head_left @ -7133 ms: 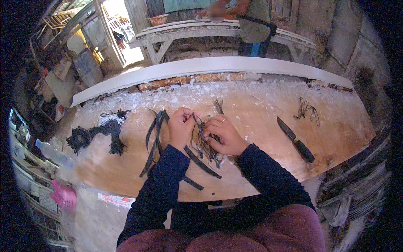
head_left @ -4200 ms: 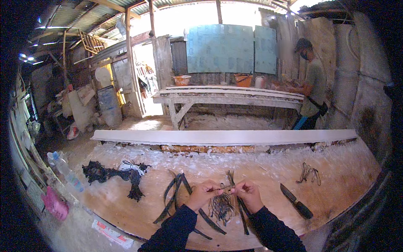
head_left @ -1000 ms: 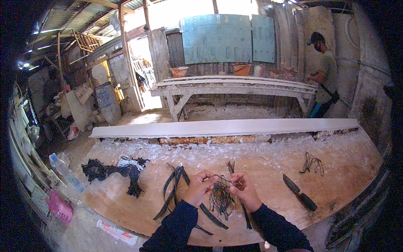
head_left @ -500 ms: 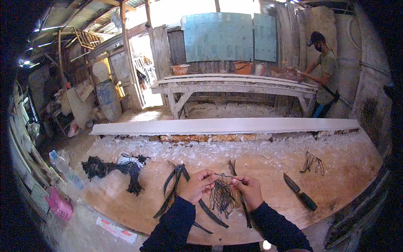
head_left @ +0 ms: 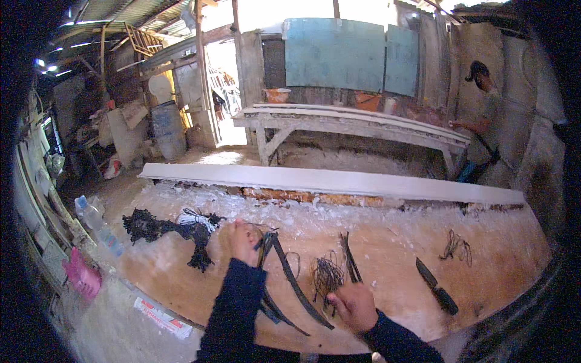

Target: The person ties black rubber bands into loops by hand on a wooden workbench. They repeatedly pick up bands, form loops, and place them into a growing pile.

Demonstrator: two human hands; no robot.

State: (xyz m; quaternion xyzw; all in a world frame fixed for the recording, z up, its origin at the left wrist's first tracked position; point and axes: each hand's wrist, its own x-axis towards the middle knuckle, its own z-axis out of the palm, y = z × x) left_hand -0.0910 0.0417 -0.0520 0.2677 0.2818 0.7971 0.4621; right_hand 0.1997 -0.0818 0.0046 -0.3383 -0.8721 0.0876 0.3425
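Observation:
My left hand (head_left: 243,243) is raised over the left-middle of the wooden board, closed, with a thin dark cord (head_left: 264,227) trailing from its fingertips. Below and beside it lie long black rubber-like strips (head_left: 289,273). My right hand (head_left: 356,307) is low over the board with curled fingers, at the near end of a tangle of thin dark cords (head_left: 327,275); what its fingers pinch is hidden. Just beyond that hand rests a short bundle of dark strips (head_left: 349,257). To the left lies a bunch of black cords (head_left: 144,227), with a white-tied cord bundle (head_left: 196,219) next to it.
A knife with a dark handle (head_left: 437,287) lies on the right, near loose cord loops (head_left: 455,247). A long white beam (head_left: 327,181) borders the board's far side. A pink glove (head_left: 83,275) and plastic bottle (head_left: 97,224) are at left. Another person (head_left: 489,115) stands by the far bench (head_left: 363,128).
My hands were together over the cord tangle; now they are apart, the left moved left and away, the right nearer to me. The view has turned slightly left.

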